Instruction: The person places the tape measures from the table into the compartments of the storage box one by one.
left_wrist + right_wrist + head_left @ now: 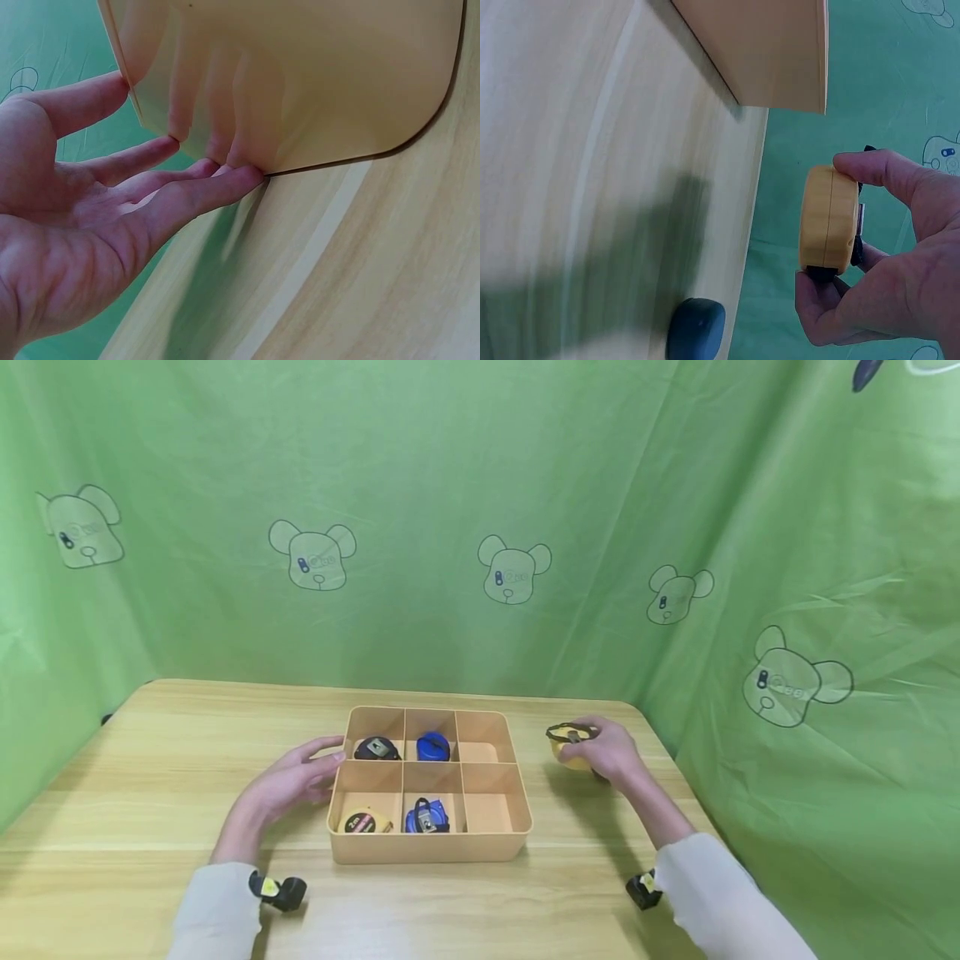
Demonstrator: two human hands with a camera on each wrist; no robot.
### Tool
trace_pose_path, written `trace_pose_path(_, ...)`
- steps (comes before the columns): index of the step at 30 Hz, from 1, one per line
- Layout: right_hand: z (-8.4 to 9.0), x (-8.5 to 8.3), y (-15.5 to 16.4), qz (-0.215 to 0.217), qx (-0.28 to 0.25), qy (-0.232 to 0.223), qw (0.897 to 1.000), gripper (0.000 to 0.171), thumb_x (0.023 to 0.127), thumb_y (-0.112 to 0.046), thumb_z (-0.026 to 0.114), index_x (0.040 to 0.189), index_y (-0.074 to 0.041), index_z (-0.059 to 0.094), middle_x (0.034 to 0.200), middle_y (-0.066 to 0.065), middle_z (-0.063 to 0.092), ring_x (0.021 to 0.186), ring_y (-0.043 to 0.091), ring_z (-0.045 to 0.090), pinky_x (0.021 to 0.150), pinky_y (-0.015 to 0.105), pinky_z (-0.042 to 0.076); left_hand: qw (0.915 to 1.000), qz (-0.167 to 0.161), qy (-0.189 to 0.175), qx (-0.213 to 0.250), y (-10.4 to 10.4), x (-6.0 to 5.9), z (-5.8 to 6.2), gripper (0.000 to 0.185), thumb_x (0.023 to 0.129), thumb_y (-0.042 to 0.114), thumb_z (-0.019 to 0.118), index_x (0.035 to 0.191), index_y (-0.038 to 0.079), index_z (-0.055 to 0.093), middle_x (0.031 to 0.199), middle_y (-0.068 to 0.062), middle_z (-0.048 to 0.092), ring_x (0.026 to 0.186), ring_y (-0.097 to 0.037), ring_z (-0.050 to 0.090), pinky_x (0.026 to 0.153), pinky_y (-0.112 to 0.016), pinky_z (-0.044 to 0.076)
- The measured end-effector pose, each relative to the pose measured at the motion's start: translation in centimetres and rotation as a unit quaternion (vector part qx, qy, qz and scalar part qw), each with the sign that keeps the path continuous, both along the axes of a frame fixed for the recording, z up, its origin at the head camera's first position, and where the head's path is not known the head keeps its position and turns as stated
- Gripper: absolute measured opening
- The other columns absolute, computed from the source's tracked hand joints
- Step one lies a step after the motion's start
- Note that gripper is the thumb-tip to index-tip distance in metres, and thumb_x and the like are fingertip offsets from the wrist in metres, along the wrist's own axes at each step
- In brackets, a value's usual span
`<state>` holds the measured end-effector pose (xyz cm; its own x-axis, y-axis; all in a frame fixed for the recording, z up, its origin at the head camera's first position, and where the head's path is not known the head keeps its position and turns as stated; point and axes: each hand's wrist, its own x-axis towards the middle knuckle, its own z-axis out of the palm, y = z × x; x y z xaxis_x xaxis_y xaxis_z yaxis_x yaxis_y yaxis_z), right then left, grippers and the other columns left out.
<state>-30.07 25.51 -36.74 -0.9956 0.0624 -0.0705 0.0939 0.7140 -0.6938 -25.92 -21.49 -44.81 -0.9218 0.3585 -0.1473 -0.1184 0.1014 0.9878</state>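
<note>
Right now my right hand [611,752] grasps a yellow tape [568,747], lifted just off the table [150,760] to the right of the tray [431,847]. My left hand [288,781] lies flat, straight fingers [217,184] pressing the tray's left wall.

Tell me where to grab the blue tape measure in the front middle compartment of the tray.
Come from straight above and pinch the blue tape measure across its two flat faces: the tray walls and dividers block its sides, and only its top is exposed.
</note>
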Motion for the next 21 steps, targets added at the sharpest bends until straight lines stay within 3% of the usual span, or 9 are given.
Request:
trace_pose_path(8,0.5,-0.5,-1.3,0.006,-0.007,0.000,1.000,0.078,0.070,-0.018,0.085,0.141,-0.006,0.056,0.125,0.023,0.065,0.093,0.025,0.061,0.068,0.025,0.052,1.0000,-0.004,0.004,0.005,-0.1,0.0,-0.1,0.075,0.106,0.036,0.052,0.162,0.006,0.014,0.158,-0.029,0.036,0.147,-0.049,0.032,0.120,-0.059,0.034)
trace_pose_path(21,1.4,-0.9,-3.6,0.022,-0.008,-0.003,1.000,0.077,0.070,-0.020,0.085,0.141,-0.009,0.058,0.125,0.020,0.067,0.102,0.029,0.064,0.082,0.032,0.055,1.0000,-0.005,0.002,0.005,-0.1,-0.1,-0.1,0.072,0.107,0.032,0.050,0.162,0.005,0.013,0.159,-0.029,0.034,0.148,-0.048,0.031,0.120,-0.058,0.034)
